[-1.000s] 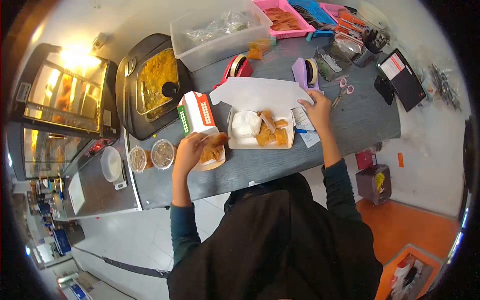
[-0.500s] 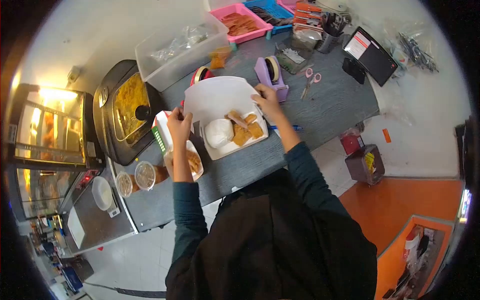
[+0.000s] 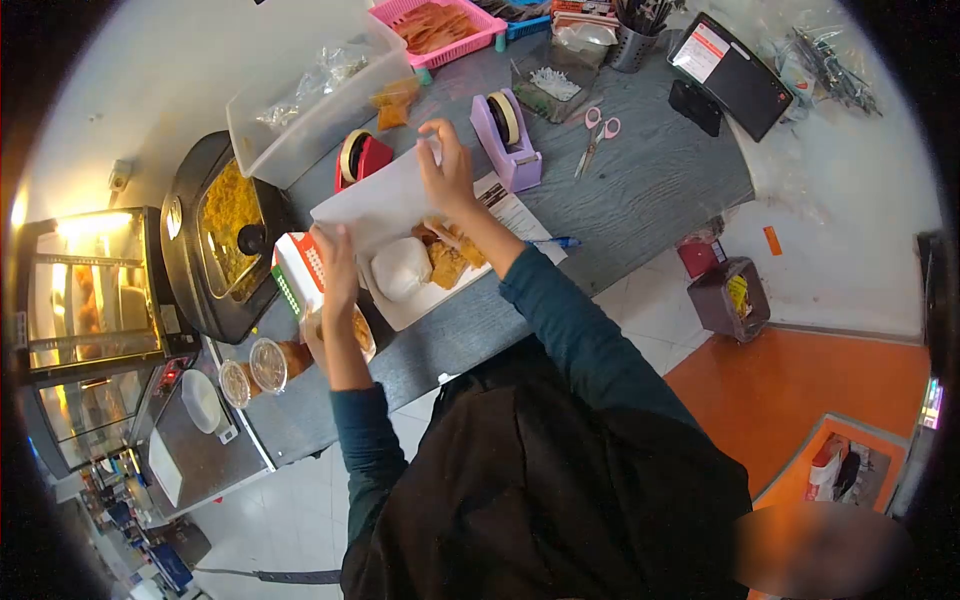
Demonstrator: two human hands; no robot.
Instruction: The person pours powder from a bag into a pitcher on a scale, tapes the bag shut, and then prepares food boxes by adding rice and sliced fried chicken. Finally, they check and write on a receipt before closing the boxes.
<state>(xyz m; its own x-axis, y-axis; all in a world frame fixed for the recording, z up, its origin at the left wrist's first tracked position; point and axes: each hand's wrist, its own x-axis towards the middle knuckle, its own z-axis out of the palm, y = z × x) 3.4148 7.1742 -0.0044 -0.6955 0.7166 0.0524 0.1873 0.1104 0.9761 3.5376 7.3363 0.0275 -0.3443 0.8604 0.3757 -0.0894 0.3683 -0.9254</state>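
An open white paper box [image 3: 385,310] on the dark counter holds a white rounded mound and brown fried pieces [image 3: 450,262]. My left hand [image 3: 337,268] pinches the left side of its raised lid, beside a red, white and green carton [image 3: 297,268]. At the lid's upper right corner, my right hand [image 3: 447,172] has its fingers bent around the edge. A small tray of fried food, partly hidden by my left wrist, lies below the carton. Under the box's right side shows a printed sheet [image 3: 512,212], with a blue pen [image 3: 563,241] on it.
Red [image 3: 362,160] and purple [image 3: 508,150] tape dispensers stand behind the box. Scissors [image 3: 595,140] and a tablet [image 3: 730,75] are to the right. Leftward are two lidded cups [image 3: 268,365], a black cooker [image 3: 190,280] and a lit display case [image 3: 95,290]. A clear bin [image 3: 300,150] sits behind.
The lid has come down and forward over the box somewhat. My right hand has shifted left along with it, uncovering the printed sheet. The whole view has shifted.
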